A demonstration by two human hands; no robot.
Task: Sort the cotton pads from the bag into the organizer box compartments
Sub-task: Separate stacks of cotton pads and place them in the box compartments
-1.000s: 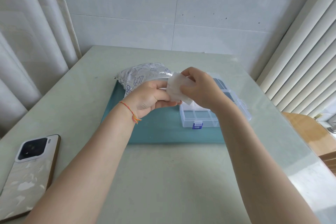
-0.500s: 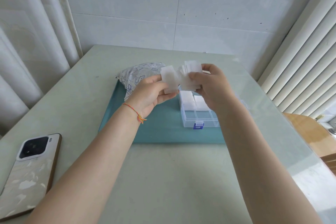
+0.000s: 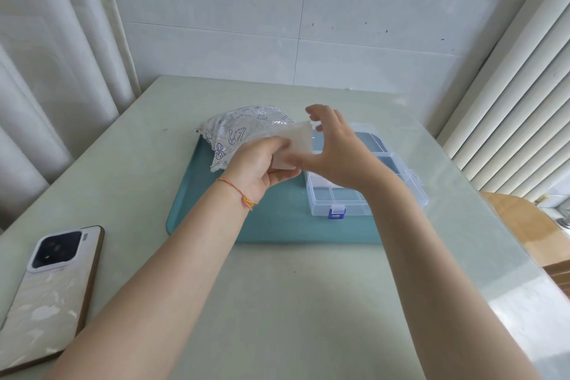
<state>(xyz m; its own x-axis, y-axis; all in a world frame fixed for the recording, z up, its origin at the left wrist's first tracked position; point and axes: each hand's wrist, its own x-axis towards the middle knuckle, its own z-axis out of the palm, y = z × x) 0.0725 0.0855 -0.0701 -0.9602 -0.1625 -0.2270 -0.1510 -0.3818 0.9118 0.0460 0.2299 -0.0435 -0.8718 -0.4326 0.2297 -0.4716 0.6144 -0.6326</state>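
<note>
My left hand [image 3: 256, 163] grips a small stack of white square cotton pads [image 3: 294, 143] above the tray. My right hand [image 3: 339, 154] hovers just right of the stack with its fingers spread; its blurred thumb lies at the stack's lower edge, and it holds nothing that I can see. The printed plastic bag [image 3: 240, 129] lies behind my left hand. The clear organizer box [image 3: 339, 205] with a blue latch stands open under my right hand; white pads show in a compartment near the wrist.
A teal tray [image 3: 271, 225] carries the bag and the box on a pale green table [image 3: 293, 302]. A phone [image 3: 52, 281] lies face down at the front left. A wooden seat [image 3: 524, 225] stands off the table's right edge. Curtains hang left, blinds right.
Half a second ago both hands held fanned pads. Now the stack sits in my left hand alone, and my right hand has opened beside it.
</note>
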